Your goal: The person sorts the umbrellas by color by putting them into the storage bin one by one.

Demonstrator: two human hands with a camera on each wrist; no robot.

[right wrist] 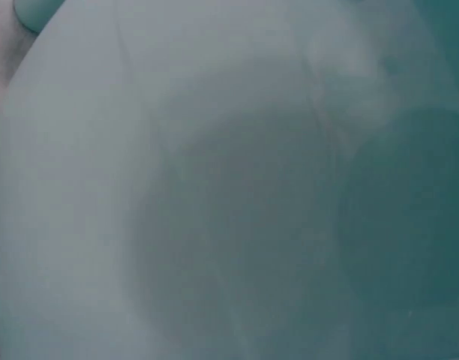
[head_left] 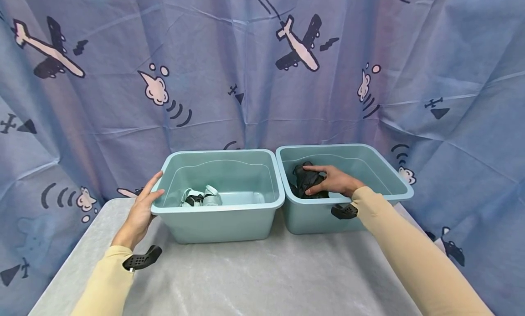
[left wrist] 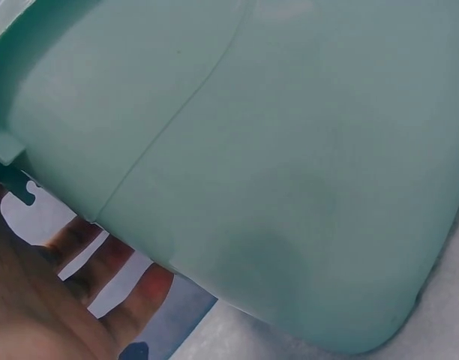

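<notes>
My left hand (head_left: 141, 213) is at the left end of a teal plastic bin (head_left: 221, 222), fingers spread, with the thumb and index fingertip at its rim. In the left wrist view the fingers (left wrist: 151, 289) reach past the edge of the bin's wall (left wrist: 289, 150). Inside a second teal bin (head_left: 393, 188), my right hand (head_left: 336, 180) grips a black crumpled bundle (head_left: 305, 181) between thumb and fingers. What the bundle is made of cannot be told. Only a blurred, pale teal wall (right wrist: 237, 210) fills the right wrist view; the right hand's fingers are hidden there.
Small white-and-black items (head_left: 193, 198) and a pale rounded item (head_left: 211, 196) lie in the left bin. The two bins stand side by side on a grey-white table (head_left: 262, 279). A blue curtain (head_left: 213, 69) with airplane prints hangs behind and at both sides.
</notes>
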